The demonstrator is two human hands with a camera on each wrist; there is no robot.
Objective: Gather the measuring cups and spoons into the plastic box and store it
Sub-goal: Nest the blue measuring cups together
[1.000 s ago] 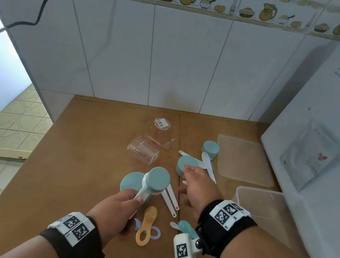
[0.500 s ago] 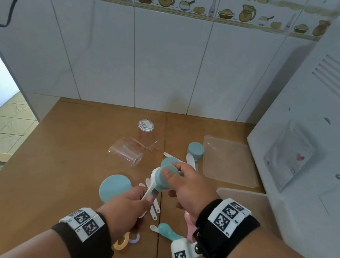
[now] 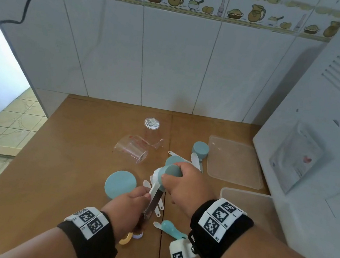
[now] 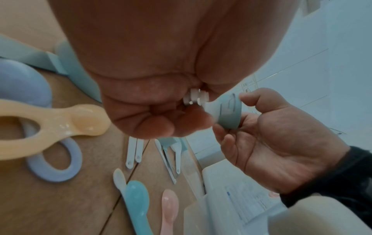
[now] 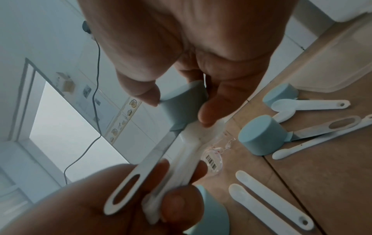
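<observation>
Measuring cup (image 3: 171, 171) clamped in right hand (image 3: 187, 184), left hand (image 3: 129, 204) pinching handles — loose spoons (image 3: 153, 195) beneath, plastic box (image 3: 248, 201) beside.

The left hand (image 3: 129, 204) is covering the lower ends of the white handles (image 5: 181, 165), so their number is staying unclear. The right hand (image 3: 187, 182) is hiding the open side of the blue cup (image 3: 171, 170). The plastic box (image 3: 246, 204) is being cut by the right forearm, and its inside is not showing. The orange spoon (image 3: 126, 239) is mostly lying under the left wrist. The printing on the clear measuring cup (image 3: 133, 148) is too small to read.
</observation>
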